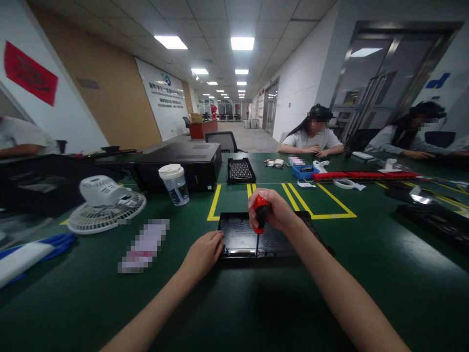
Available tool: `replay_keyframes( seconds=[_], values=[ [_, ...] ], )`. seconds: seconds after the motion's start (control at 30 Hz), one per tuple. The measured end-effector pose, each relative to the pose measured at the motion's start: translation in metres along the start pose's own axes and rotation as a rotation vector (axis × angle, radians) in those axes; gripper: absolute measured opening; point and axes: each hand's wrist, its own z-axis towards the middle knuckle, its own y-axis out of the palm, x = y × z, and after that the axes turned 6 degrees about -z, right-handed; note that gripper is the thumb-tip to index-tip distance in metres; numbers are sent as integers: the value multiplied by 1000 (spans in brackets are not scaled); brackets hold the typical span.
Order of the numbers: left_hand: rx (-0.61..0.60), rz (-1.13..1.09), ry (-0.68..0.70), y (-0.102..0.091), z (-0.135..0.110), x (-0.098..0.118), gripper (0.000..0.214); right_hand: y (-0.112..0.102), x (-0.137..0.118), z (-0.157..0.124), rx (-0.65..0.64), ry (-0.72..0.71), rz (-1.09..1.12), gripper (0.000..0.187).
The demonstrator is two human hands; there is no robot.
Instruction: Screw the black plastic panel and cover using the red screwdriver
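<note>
My right hand (pixel 275 211) is wrapped around the red handle of a screwdriver (pixel 260 215). The tool stands upright with its thin shaft pointing down onto the near edge of a black flat panel (pixel 242 234) lying on the green table (pixel 234 293). My left hand (pixel 204 250) rests with curled fingers against the panel's left near corner, touching its edge.
A black tray of small parts (pixel 240 170), a lidded plastic cup (pixel 175 184), a white desk fan (pixel 106 205) and a black box (pixel 183 164) lie beyond. Yellow tape lines mark the table. Two people sit at the far right side; another person's arm shows far left.
</note>
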Motion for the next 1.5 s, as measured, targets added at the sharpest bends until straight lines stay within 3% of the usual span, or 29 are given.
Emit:
replay_keyframes(
  seconds=[0.6,1.0,1.5],
  values=[
    [-4,6,12,2,1,0,30,-3,-7,-2,14,19,-157,24],
    [0,-5,7,2,1,-1,29,-1,-16,-3,90,68,-320,24],
    [-3,-2,13,2,0,-1,30,4,-23,-5,255,63,-727,32]
  ],
)
